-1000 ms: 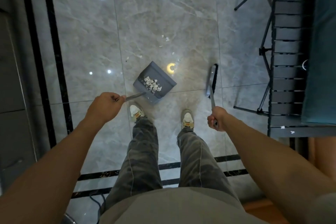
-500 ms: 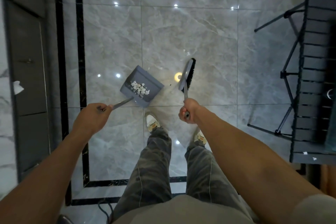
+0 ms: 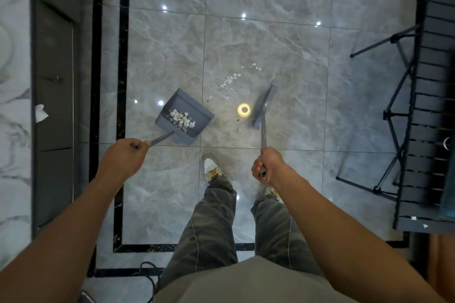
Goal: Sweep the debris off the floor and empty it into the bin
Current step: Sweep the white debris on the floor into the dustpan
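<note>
My left hand (image 3: 124, 158) grips the long handle of a grey dustpan (image 3: 194, 108), which rests on the marble floor in front of my left foot and holds a heap of white paper scraps (image 3: 181, 118). My right hand (image 3: 267, 166) grips the handle of a grey broom (image 3: 263, 106), whose head stands on the floor to the right of the pan. Several loose white scraps of debris (image 3: 230, 80) lie scattered on the tiles beyond the pan and broom. No bin is in view.
A dark slatted folding table (image 3: 429, 96) with black metal legs (image 3: 394, 115) stands along the right. A dark cabinet (image 3: 53, 96) and marble wall line the left, with a white scrap (image 3: 40, 113) stuck there. A black cable (image 3: 149, 275) lies near my feet.
The view has shifted left and I have stepped forward. The broom head has moved right, away from the pan. More loose scraps now show on the floor ahead.
</note>
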